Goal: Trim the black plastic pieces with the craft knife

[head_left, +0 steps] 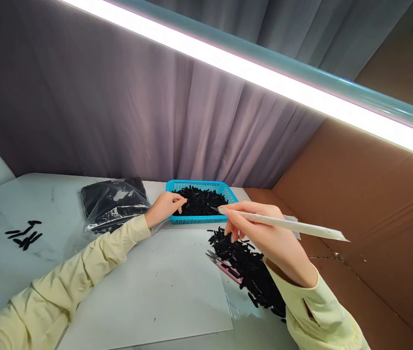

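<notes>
My left hand [164, 206] reaches to the near left rim of a blue plastic basket [180, 186] filled with small black strips; its fingertips pinch at one strip at the basket's edge. My right hand [264, 233] holds a long white paper-wrapped tool [294, 226] like a pen, its metal tip pointing toward the basket. Below my right hand lies a loose pile of black strips [250, 272] on a clear plastic sheet, with pink-handled snips [224, 266] at its left edge.
A clear bag of black parts [113, 204] lies left of the basket. A few stray black strips [24, 236] are scattered at the far left. A white sheet [155, 291] covers the table's middle. Brown cardboard [367, 233] walls the right side; a grey curtain hangs behind.
</notes>
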`<action>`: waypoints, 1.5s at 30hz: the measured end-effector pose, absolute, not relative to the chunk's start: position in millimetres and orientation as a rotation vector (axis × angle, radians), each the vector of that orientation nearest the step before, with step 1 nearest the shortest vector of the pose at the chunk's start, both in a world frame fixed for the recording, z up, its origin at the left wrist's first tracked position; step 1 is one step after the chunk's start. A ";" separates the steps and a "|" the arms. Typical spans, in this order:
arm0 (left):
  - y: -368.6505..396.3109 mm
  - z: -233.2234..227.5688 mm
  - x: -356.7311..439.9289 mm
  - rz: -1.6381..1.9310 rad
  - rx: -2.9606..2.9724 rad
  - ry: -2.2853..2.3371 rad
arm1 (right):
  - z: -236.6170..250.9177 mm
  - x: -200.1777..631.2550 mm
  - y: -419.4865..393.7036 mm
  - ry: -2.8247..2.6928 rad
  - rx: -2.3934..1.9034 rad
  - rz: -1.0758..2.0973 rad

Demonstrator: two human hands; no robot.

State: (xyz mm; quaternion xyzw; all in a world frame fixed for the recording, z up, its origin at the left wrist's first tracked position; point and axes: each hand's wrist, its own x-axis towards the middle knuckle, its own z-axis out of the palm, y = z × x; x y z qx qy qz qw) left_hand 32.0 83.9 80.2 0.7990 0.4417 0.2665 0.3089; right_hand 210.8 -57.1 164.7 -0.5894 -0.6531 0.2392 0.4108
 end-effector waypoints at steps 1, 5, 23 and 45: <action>76.5 87.1 32.9 0.690 2.070 1.121 | 163.2 211.0 -54.9 -1.619 -1.456 0.663; 43.3 111.5 35.2 0.450 1.529 0.789 | 153.9 210.9 -48.7 -1.595 -1.402 0.755; -10.0 128.0 30.5 0.364 1.526 0.708 | 113.4 180.7 -51.1 -2.099 -1.132 0.592; -13.7 137.8 14.8 0.922 2.402 0.801 | 137.8 191.7 -49.3 -1.541 -1.170 1.260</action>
